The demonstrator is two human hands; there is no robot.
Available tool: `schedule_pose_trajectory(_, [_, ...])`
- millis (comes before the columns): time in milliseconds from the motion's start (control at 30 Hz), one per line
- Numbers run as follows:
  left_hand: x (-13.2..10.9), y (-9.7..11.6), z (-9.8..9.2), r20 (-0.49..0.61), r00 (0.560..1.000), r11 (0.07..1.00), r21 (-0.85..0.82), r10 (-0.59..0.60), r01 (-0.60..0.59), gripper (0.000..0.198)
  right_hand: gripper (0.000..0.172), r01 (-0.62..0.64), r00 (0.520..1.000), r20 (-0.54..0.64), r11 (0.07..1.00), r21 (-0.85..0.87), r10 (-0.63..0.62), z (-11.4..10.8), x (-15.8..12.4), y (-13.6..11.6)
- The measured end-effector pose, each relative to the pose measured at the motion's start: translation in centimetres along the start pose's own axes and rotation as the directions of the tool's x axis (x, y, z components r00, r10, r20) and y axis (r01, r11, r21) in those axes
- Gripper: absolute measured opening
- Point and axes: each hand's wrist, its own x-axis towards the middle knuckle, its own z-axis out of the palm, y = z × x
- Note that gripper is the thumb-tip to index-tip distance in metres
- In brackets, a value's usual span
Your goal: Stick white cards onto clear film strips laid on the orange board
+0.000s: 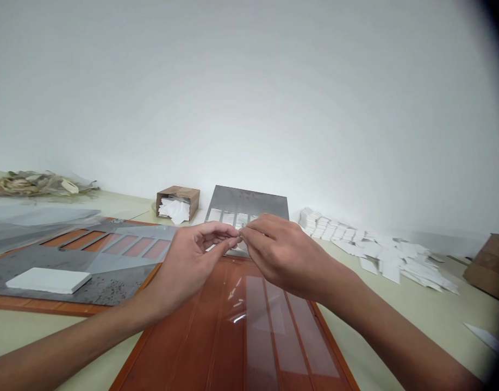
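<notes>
Both forearms reach in from the lower corners, and the bare left hand and bare right hand meet at the fingertips above the middle of the bench. Each hand is nearly closed in a pinch, thumb against fingers, clenching a tiny pale piece between them; it is too small to tell what it is.

Directly beneath the hands lies a glossy orange-brown ribbed panel with long translucent strips on it. Just beyond stands a grey slotted metal plate holding white pieces in its openings. To the left, a rust-orange frame with a speckled grey metal sheet carries a white rectangular block. Further back sit a brown cardboard box stuffed with white tissue and a dry, crumpled bundle. To the right, white paper cards lie stacked and scattered on the cream tabletop, near a brown cardboard carton.
</notes>
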Motion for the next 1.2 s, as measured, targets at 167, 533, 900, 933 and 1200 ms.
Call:
schedule_pose_trajectory(167, [0.1,0.3,0.0,0.005,0.998,0.998,-0.031,-0.06,0.06,0.011,0.026,-0.089,0.996,0.008,0.982,0.165,0.089,0.2,-0.1,0.4])
schedule_pose_trajectory(533, [0.2,0.3,-0.1,0.039,0.999,0.993,-0.11,-0.032,0.036,0.01,0.018,-0.187,0.961,-0.101,0.871,0.454,0.259,-0.3,0.4,0.2])
schedule_pose_trajectory(900, [0.2,0.5,0.1,0.087,0.993,0.976,-0.194,-0.08,0.096,0.009,0.017,-0.091,0.953,-0.223,0.893,0.441,0.207,0.7,-0.1,1.0])
schedule_pose_trajectory(933, [0.2,0.5,0.1,0.084,0.992,0.975,-0.196,-0.091,0.106,0.01,0.017,-0.085,0.952,-0.225,0.89,0.448,0.205,0.8,-0.1,1.0])
schedule_pose_trajectory(1200, [0.7,0.1,-0.2,0.032,0.981,0.959,-0.207,-0.191,0.193,0.021,0.018,-0.338,0.823,-0.18,0.719,0.607,0.539,0.9,0.3,1.3])
